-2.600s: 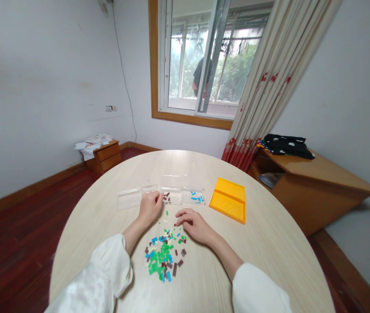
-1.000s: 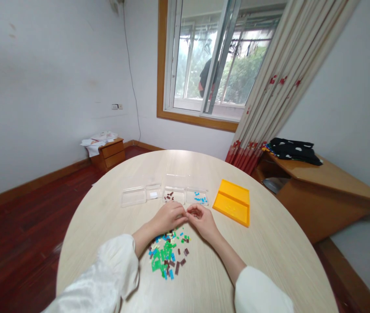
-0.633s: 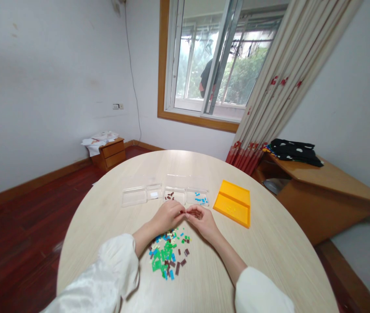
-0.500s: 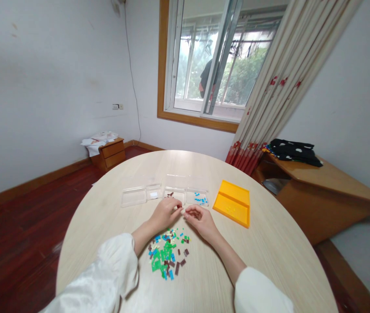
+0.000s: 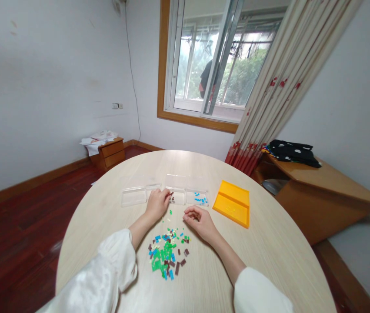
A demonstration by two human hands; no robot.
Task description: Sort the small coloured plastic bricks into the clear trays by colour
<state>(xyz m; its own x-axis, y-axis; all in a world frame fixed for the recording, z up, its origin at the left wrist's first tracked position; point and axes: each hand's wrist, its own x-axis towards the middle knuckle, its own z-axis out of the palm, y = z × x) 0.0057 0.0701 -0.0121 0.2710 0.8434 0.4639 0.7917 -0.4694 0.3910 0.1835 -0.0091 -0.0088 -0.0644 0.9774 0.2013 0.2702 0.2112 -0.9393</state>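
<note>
My left hand [image 5: 158, 204] reaches to the left side of a clear plastic box [image 5: 180, 196], its fingers pinched at a small dark brown building brick [image 5: 168, 195]. More brown bricks lie in that compartment, partly behind the fingertips. Small blue bricks [image 5: 200, 199] are scattered in the right compartment. Near the box's front edge, my right hand [image 5: 200, 221] rests just above the table with curled fingers; whatever they hold is hidden. Between me and the boxes spreads a loose pile of green, blue, brown and cream bricks [image 5: 165, 252].
Left of the brick box stands another clear divided box [image 5: 133, 198]. A yellow tray [image 5: 248, 213] with small yellow pieces sits to the right on the round table [image 5: 269, 261]. Beyond it is a wooden desk [image 5: 328, 178]. A person [image 5: 206, 78] is outside the window.
My left hand has moved away from my right hand, left and forward to the box with brown bricks. Green and cream bricks on the table are now uncovered. My right hand has barely moved.
</note>
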